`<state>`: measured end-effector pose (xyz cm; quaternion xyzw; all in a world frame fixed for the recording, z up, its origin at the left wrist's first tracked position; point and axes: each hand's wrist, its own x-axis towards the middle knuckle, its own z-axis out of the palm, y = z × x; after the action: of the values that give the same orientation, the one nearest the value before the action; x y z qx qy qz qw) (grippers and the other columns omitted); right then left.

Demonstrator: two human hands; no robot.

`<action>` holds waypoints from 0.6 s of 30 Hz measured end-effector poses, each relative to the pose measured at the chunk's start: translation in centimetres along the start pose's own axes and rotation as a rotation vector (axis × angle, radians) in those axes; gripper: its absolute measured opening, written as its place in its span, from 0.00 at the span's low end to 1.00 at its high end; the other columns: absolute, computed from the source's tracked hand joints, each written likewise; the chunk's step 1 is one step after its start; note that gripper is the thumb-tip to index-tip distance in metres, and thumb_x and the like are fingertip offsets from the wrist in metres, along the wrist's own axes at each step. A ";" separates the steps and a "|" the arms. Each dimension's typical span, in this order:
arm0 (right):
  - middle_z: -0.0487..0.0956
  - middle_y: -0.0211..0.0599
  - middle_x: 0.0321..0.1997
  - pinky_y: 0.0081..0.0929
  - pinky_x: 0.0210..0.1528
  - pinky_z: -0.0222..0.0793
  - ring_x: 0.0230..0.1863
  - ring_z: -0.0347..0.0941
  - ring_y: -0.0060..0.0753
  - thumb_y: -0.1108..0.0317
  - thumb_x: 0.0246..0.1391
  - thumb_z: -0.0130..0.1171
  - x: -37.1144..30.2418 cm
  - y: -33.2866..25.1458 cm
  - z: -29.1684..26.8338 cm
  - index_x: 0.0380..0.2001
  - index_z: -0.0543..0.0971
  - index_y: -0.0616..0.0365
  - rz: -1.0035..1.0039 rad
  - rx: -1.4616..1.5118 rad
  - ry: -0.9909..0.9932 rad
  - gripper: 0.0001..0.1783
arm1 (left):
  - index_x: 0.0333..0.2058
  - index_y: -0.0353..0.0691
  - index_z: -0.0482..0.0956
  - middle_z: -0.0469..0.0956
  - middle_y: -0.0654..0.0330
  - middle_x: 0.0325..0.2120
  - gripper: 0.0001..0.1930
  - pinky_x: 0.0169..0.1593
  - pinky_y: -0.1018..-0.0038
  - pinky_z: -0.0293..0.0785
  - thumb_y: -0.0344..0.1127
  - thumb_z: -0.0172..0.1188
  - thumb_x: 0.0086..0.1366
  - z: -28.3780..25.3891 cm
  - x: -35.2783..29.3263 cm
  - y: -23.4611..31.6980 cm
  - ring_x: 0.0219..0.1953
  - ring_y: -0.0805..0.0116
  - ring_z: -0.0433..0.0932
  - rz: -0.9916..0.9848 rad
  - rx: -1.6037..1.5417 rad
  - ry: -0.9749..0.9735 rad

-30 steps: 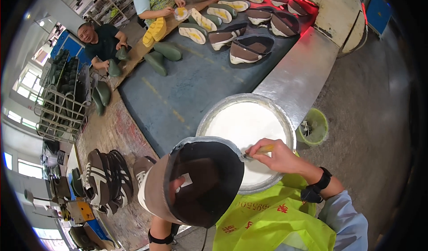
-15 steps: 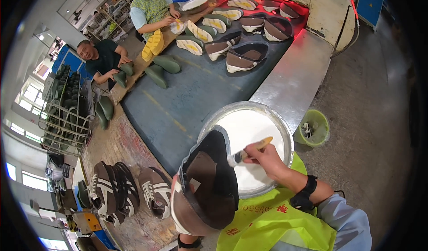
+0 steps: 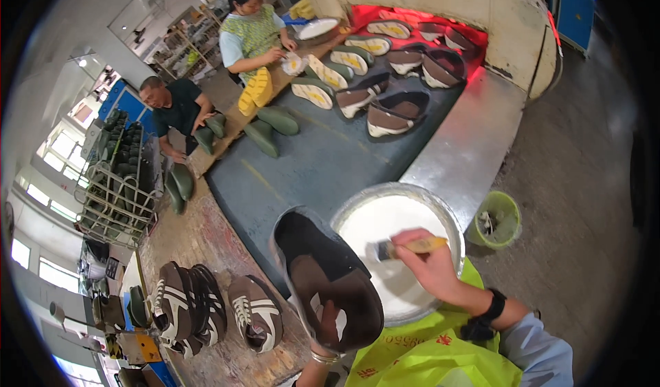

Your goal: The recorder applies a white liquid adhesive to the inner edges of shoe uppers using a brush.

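Observation:
My left hand (image 3: 333,322) grips a brown shoe upper (image 3: 347,277) with a dark lining edge, its wide opening turned up toward me. Part of that hand shows inside the upper; the remaining fingers are hidden. In my right hand (image 3: 430,266) is a paintbrush (image 3: 423,244) with a yellow handle, held between thumb and fingers. Its pale bristles are over the round metal basin (image 3: 450,215) of white liquid, just right of the upper; whether they touch the liquid I cannot tell.
Shoe uppers (image 3: 395,115) and green lasts (image 3: 278,120) lie on the dark conveyor belt (image 3: 302,160), which enters a red-lit oven (image 3: 368,15). Brown sneakers (image 3: 256,311) stand on the wooden bench (image 3: 206,242). A green bin (image 3: 498,222) is on the floor. Two people work across the belt.
The upper has turned so more of its inside faces me. My right hand has drawn the brush away from the upper's edge, over the basin. The whole view has shifted.

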<state>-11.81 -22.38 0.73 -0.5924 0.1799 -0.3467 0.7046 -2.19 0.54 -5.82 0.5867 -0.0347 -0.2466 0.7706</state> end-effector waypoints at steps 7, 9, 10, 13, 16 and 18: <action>0.76 0.33 0.42 0.18 0.43 0.68 0.42 0.72 0.20 0.76 0.54 0.58 6.0 -3.2 3.4 0.35 0.75 0.62 -0.357 -0.089 -0.047 0.05 | 0.54 0.41 0.67 0.69 0.62 0.51 0.16 0.53 0.68 0.68 0.37 0.41 0.70 -1.5 -0.7 -0.7 0.52 0.70 0.69 -0.232 0.292 -0.249; 0.77 0.33 0.40 0.18 0.41 0.69 0.40 0.73 0.20 0.76 0.54 0.58 4.4 -1.2 2.9 0.35 0.75 0.62 -0.188 -0.040 -0.032 0.05 | 0.51 0.40 0.69 0.71 0.62 0.45 0.14 0.49 0.70 0.72 0.34 0.47 0.68 -1.2 0.0 -0.4 0.47 0.71 0.71 -0.170 0.206 -0.155; 0.78 0.33 0.38 0.18 0.40 0.69 0.38 0.73 0.20 0.76 0.54 0.58 3.1 -0.1 2.2 0.35 0.75 0.62 -0.016 -0.005 0.005 0.05 | 0.48 0.39 0.70 0.73 0.61 0.40 0.13 0.45 0.71 0.75 0.31 0.54 0.65 -0.7 0.6 -0.3 0.42 0.71 0.74 -0.119 0.124 -0.083; 0.79 0.32 0.34 0.18 0.37 0.71 0.34 0.75 0.20 0.75 0.54 0.58 -1.4 2.6 0.6 0.36 0.76 0.63 0.109 -0.020 0.013 0.06 | 0.41 0.35 0.73 0.74 0.64 0.31 0.08 0.32 0.77 0.75 0.30 0.55 0.65 2.0 1.8 2.6 0.30 0.75 0.74 -0.031 0.184 0.016; 0.80 0.33 0.32 0.18 0.35 0.72 0.32 0.75 0.20 0.75 0.53 0.58 -3.6 2.7 -0.2 0.37 0.76 0.65 0.341 -0.036 -0.006 0.08 | 0.36 0.36 0.74 0.72 0.66 0.26 0.05 0.28 0.78 0.72 0.30 0.57 0.63 3.3 2.2 4.0 0.27 0.77 0.72 0.025 0.261 0.101; 0.80 0.35 0.32 0.18 0.35 0.72 0.32 0.75 0.20 0.75 0.53 0.59 -4.1 2.3 0.1 0.37 0.76 0.65 0.340 -0.175 -0.164 0.08 | 0.37 0.39 0.74 0.73 0.66 0.27 0.04 0.30 0.79 0.72 0.27 0.56 0.63 2.6 3.1 3.7 0.27 0.79 0.72 -0.046 -0.037 0.268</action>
<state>-14.00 -19.31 -2.07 -0.6388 0.2487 -0.1566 0.7110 0.86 -2.36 -2.37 0.6007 0.0866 -0.1844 0.7731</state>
